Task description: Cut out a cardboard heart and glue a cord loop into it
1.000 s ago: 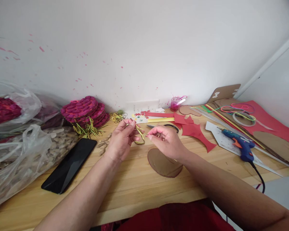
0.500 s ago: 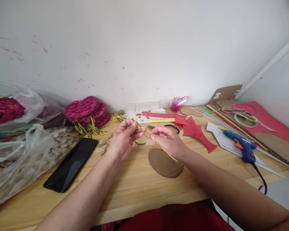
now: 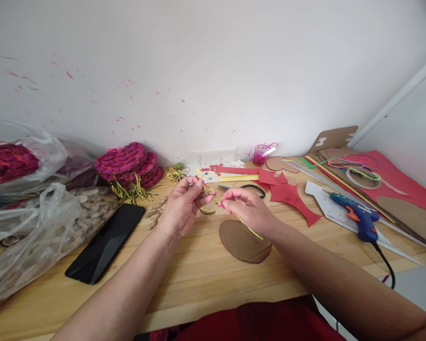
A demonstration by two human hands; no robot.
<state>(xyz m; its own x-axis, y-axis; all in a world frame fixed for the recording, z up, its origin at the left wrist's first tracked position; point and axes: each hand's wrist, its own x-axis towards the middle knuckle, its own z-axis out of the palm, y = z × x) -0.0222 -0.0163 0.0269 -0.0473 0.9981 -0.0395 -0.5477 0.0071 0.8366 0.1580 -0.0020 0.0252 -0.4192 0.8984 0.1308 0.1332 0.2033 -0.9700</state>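
Observation:
Thin yellow-green cord (image 3: pixel 208 190) runs in loops between my two hands, above the table. My left hand (image 3: pixel 186 201) pinches the looped strands between thumb and fingers. Close by on the right, my right hand (image 3: pixel 246 207) is closed on the same cord, and a loose end hangs down past its palm. Below the right hand lies an oval brown cardboard piece (image 3: pixel 243 242) with a dark reddish edge. Scissors (image 3: pixel 253 190) with black handles rest just behind my hands, partly hidden by the right one.
At left are a black phone (image 3: pixel 106 244), a plastic bag (image 3: pixel 64 232) of peanut-like shells, several loose peanuts (image 3: pixel 155 213) and stacked magenta pieces (image 3: pixel 128 163) with yellow-green strings. A blue glue gun (image 3: pixel 358 218), red paper scraps (image 3: pixel 293 199) and a pink-stained cup (image 3: pixel 261 154) stand rightward.
Both hands stay almost in place, with the cord still between them. The loops by my left fingers have shifted slightly; the whole view has moved a little.

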